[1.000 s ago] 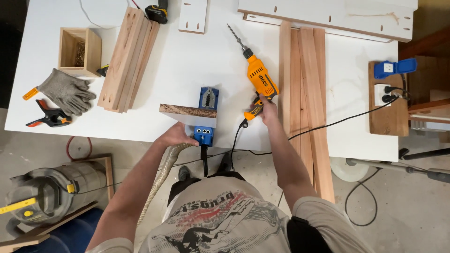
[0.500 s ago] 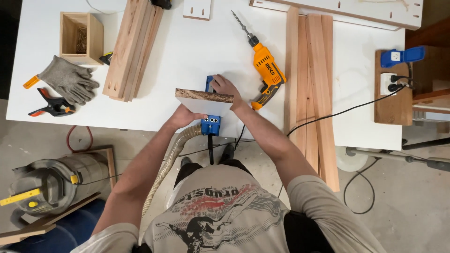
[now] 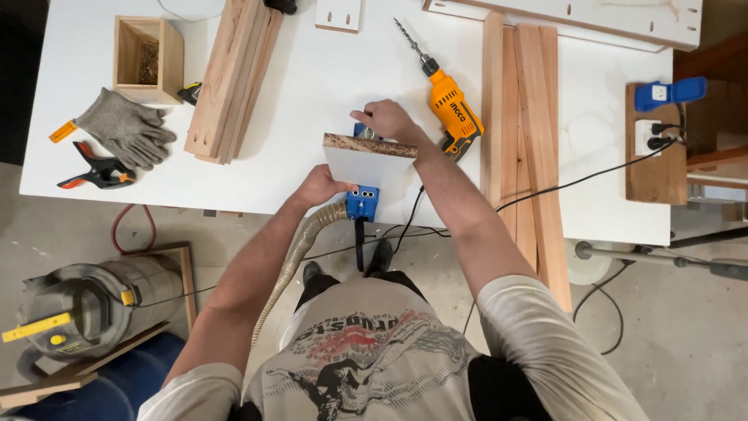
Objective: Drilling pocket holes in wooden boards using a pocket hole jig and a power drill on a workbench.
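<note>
A: Where does the white panel (image 3: 366,165) sit?
B: Upright in the blue jig (image 3: 363,202) at the desk (image 3: 312,86) front edge; the left hand (image 3: 318,185) fingers grip its lower left corner.
A: And the right hand (image 3: 386,121)?
B: Fingers closed over the panel's top edge, apparently; orange drill (image 3: 452,113) lies just beside.

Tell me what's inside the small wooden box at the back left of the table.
The wooden box is open on top and holds a heap of small thin brownish pieces, too small to identify. Its bottom is covered by them.

Both hands (image 3: 354,156) on white panel (image 3: 366,165) in blue jig (image 3: 363,204)
</note>
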